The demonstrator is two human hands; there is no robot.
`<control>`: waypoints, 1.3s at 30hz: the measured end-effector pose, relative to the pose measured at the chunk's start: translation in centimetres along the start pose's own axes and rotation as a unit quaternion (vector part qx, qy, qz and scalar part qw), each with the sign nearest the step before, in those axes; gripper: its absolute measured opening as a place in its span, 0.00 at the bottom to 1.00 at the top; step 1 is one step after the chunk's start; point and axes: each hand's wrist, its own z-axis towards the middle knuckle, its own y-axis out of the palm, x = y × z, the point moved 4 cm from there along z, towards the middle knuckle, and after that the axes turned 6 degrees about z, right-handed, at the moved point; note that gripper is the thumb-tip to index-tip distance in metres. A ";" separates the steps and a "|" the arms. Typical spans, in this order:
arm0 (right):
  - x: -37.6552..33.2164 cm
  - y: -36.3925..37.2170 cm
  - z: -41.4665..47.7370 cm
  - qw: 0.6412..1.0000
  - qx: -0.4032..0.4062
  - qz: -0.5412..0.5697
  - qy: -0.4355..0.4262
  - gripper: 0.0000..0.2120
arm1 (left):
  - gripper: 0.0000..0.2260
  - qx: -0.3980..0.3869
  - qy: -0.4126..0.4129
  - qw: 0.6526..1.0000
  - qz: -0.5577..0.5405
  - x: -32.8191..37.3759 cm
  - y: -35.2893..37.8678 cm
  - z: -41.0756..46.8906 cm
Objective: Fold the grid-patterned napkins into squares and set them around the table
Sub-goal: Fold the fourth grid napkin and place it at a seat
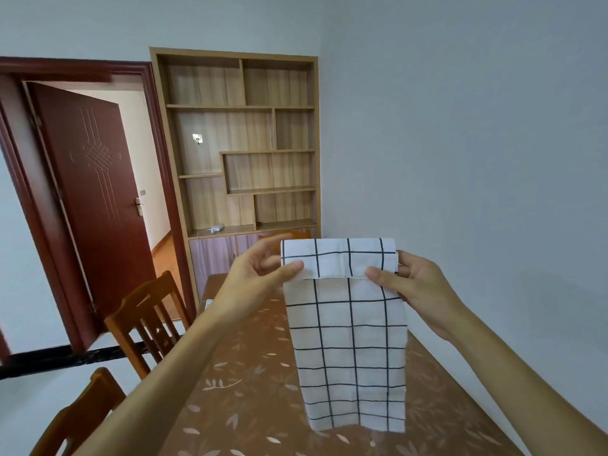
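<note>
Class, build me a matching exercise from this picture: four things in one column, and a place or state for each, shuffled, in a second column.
1 napkin
2 door
3 slatted chair
4 shelf unit

A stands open
B at the far wall
C pinched by left hand and right hand
D beside the table's left edge

Pairs: 1-C, 2-A, 3-D, 4-B

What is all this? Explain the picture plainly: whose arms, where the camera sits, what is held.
No machine here: a person works with bare hands. The picture comes from a camera worn on the head, looking forward and down. The left hand and right hand each pinch the top of a white grid-patterned napkin, whose top edge is folded over; the rest hangs over a brown leaf-patterned table. Wooden chairs stand on the left; a shelf unit and open door are behind.
</note>
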 end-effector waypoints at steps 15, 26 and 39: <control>-0.4 -1.1 1.1 0.996 -0.013 -0.071 -0.046 0.11 | 0.09 -0.005 0.020 0.998 0.064 -1.6 -0.7 1.0; -0.8 -1.6 1.7 0.994 -0.007 -0.081 -0.078 0.15 | 0.11 -0.030 -0.022 0.999 0.023 -1.8 -1.6 1.3; -1.1 -1.6 2.1 0.986 -0.059 -0.134 -0.083 0.22 | 0.17 0.032 -0.041 0.999 -0.007 -1.6 -2.2 1.7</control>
